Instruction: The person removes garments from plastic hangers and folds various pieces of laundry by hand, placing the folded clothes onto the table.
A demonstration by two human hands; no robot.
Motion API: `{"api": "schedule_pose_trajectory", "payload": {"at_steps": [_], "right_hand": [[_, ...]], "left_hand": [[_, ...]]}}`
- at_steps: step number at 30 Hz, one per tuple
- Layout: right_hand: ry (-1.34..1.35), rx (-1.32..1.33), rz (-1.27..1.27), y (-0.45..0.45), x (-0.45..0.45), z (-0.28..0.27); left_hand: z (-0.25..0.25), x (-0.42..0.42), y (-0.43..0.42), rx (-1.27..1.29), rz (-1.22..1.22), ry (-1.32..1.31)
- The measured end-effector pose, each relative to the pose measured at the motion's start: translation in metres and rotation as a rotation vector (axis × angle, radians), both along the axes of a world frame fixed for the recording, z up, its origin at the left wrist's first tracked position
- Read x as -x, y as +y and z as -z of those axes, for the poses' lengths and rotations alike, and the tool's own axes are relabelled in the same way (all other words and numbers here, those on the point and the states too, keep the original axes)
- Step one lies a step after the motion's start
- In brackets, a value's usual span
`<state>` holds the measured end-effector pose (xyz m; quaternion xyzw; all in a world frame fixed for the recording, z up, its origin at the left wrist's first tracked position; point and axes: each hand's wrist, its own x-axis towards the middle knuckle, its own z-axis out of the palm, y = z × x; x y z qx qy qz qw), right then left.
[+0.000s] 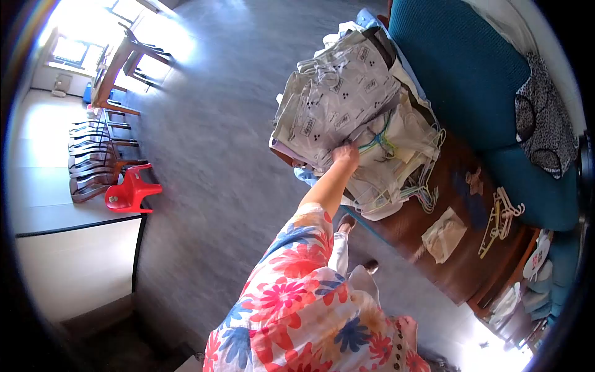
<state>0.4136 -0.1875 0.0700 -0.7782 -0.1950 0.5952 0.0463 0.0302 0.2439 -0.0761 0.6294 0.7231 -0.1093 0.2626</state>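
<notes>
Clothes pile (370, 110) at far end of brown table (406, 232) — looks like a sorting step.
Left hand (346, 156) touches grey printed garment (322, 115), can't tell if gripping; right hand (406, 328) low near, grip unclear. Next move probably calls for untangling green hangers (385, 140). Cream cloth or packet (444, 235) nearer — contents unclear; loose hangers (495, 215) right.

Apparently a home's living room: teal sofa (443, 68), wooden chairs (93, 150), red plastic chair (129, 191), heaped garments (341, 93).

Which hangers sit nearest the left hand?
The green-and-blue hangers, on the garment pile; pale hangers bunch at its edge, loose hangers lie apart.
</notes>
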Motion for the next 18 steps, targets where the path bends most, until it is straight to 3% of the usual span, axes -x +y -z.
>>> {"api": "schedule_pose_trajectory", "payload": {"at_steps": [6,9,11,12,13,15,18], "right_hand": [[0.022,-0.034,0.008,0.017,-0.03,0.003],[0.061,-0.086,-0.082,0.026,-0.057,0.023],[0.101,-0.09,-0.098,0.027,-0.085,0.038],[0.144,-0.076,-0.073,0.034,-0.097,0.048],[0.103,-0.091,-0.095,0.036,-0.111,0.057],[0.062,-0.167,-0.127,0.059,-0.133,0.053],[0.025,-0.32,-0.218,0.109,-0.158,0.023]], "left_hand": [[-0.069,0.013,-0.009,0.022,0.065,0.062],[-0.084,0.019,-0.017,-0.258,0.012,0.246],[-0.123,0.028,-0.02,-0.265,0.16,0.318],[-0.155,0.027,-0.015,-0.175,0.559,0.566],[-0.164,0.03,-0.022,-0.509,0.099,0.221],[-0.218,0.015,-0.032,-0.74,-0.008,0.047],[-0.28,-0.013,-0.045,-0.836,0.048,-0.052]]}}
